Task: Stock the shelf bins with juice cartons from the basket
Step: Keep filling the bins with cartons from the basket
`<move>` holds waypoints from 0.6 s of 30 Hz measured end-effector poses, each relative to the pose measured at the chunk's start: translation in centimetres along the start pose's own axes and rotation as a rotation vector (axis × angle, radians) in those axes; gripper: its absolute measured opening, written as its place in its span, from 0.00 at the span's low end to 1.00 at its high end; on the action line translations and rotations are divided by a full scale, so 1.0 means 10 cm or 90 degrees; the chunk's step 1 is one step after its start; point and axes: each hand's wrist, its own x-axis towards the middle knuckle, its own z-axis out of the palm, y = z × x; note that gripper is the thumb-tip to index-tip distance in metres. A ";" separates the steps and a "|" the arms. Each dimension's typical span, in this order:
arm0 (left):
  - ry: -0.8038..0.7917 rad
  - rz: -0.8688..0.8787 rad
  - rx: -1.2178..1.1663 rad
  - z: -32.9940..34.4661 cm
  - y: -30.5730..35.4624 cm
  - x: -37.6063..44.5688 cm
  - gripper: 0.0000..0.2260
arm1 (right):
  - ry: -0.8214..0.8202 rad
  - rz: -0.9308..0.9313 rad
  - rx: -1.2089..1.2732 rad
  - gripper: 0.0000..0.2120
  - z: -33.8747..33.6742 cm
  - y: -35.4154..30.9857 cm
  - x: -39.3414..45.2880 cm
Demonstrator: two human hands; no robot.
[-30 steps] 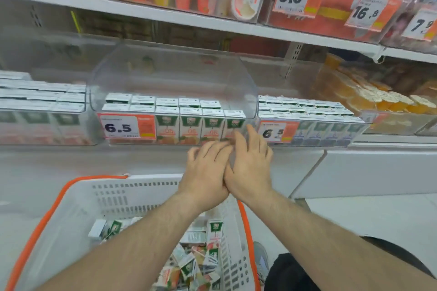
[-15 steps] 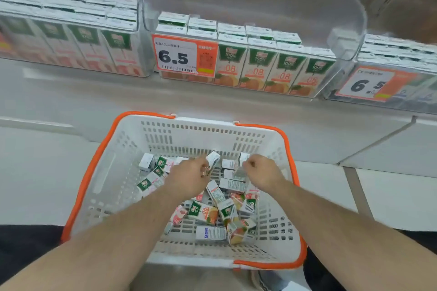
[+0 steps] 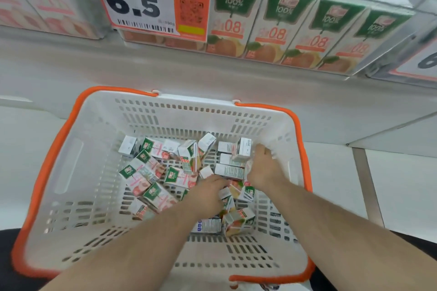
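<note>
Both your hands are down inside the white basket (image 3: 78, 172) with the orange rim. Your left hand (image 3: 208, 196) lies knuckles-up on the loose juice cartons (image 3: 151, 172) heaped on the basket floor; its fingers are hidden, so I cannot tell whether it grips anything. Your right hand (image 3: 262, 168) has its fingers curled around an upright white carton (image 3: 243, 149) near the far right wall. Above, the shelf bin (image 3: 383, 38) holds a front row of cartons beside the 6.5 price tag (image 3: 139, 0).
</note>
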 end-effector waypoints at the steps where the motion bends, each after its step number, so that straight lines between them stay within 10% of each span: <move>1: -0.018 0.029 0.043 0.09 0.01 0.04 0.29 | 0.002 -0.012 -0.013 0.35 0.04 0.00 0.02; 7: 0.038 0.004 0.057 0.24 0.04 0.06 0.21 | -0.025 -0.055 -0.105 0.34 0.20 0.09 0.07; 18: 0.098 -0.162 -0.525 -0.63 -0.08 -0.36 0.19 | -0.021 -0.068 -0.235 0.14 -0.29 0.01 -0.27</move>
